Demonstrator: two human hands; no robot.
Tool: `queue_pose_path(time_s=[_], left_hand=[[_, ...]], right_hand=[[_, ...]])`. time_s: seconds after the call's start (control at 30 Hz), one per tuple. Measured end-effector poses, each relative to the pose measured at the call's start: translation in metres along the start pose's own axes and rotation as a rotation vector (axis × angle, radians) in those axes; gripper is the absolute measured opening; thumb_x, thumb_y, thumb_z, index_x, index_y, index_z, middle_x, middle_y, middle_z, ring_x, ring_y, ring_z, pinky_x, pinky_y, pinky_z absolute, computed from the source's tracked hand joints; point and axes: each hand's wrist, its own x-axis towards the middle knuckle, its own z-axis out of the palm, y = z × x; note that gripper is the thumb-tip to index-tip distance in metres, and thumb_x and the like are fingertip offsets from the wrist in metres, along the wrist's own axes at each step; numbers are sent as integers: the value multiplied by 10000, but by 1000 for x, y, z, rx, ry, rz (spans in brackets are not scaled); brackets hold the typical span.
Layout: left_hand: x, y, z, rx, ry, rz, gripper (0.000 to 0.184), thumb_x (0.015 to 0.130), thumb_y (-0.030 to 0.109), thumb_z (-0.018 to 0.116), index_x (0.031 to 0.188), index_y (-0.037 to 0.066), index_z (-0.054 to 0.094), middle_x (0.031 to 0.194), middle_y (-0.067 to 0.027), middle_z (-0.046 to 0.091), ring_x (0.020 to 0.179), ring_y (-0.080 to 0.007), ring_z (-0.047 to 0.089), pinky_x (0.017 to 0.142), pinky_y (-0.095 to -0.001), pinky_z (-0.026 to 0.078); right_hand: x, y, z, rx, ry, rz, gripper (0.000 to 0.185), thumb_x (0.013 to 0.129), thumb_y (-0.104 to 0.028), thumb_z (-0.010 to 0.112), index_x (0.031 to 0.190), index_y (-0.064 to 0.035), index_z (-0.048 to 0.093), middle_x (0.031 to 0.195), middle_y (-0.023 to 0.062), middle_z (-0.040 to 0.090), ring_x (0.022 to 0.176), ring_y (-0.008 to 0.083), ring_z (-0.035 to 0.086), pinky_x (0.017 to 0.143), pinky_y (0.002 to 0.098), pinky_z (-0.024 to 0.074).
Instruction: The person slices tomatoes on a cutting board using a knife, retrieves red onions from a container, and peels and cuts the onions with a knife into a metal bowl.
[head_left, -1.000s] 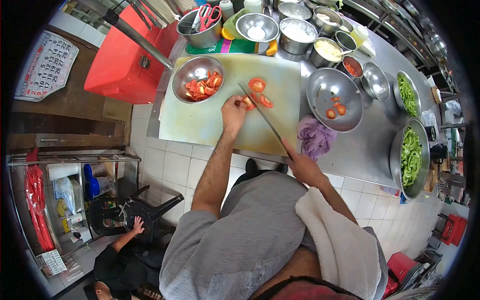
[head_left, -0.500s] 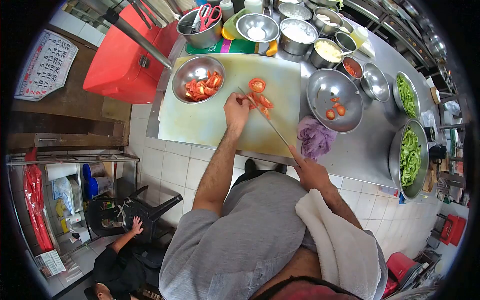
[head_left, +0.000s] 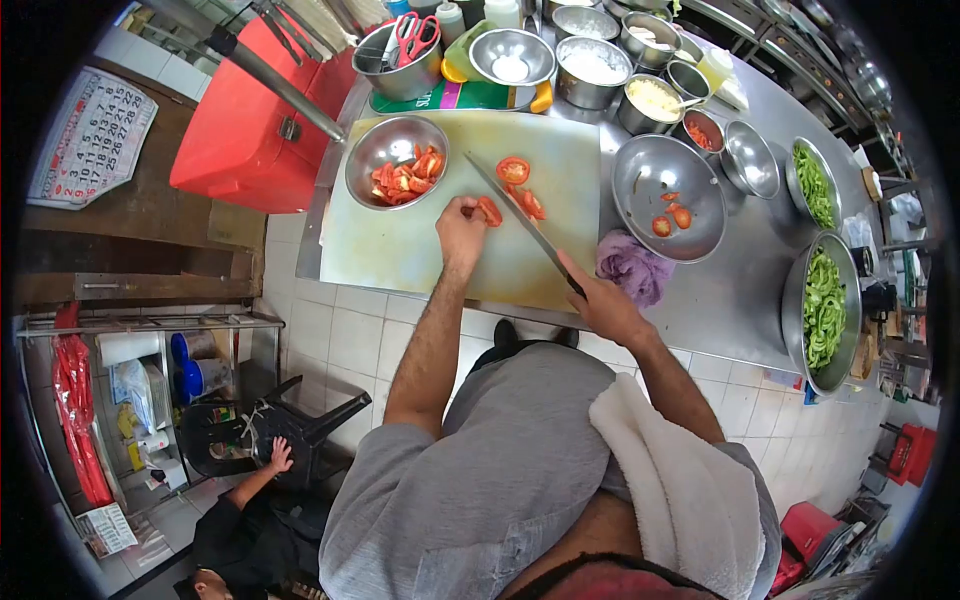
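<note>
A steel worktop [head_left: 740, 290] spans the upper frame. On its cutting board [head_left: 380, 250], the left hand [head_left: 462, 236] pinches a tomato piece [head_left: 489, 211] just left of the knife [head_left: 525, 224], which slants from upper left down to the right hand [head_left: 610, 310], closed round its lower end.

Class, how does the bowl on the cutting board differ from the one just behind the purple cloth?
The first bowl sits on the cutting board; the second bowl stands on the metal table. The first holds a pile of tomato pieces; the second holds only a few. The second looks wider than the first. Both are round, shiny metal.
</note>
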Motion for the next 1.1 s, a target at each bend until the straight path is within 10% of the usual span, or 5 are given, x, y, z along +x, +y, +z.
queue_pose_path(time_s=[0.77, 1.1], left_hand=[[-15, 31, -6, 17, -123, 119, 55, 840, 3, 543, 856, -41, 572, 694, -122, 651, 637, -197, 655, 597, -304, 518], [14, 27, 8, -58, -166, 15, 276, 859, 174, 593, 1053, -21, 617, 817, -139, 656, 716, -207, 639, 687, -305, 518]], right_hand=[[-8, -21, 0, 38, -170, 208, 701, 870, -152, 528, 1452, -273, 157, 918, 302, 596, 842, 421, 596, 778, 480, 457], [-64, 1, -13, 58, 120, 166, 695, 872, -133, 551, 1447, -270, 186, 970, 248, 620, 887, 431, 585, 783, 481, 455]])
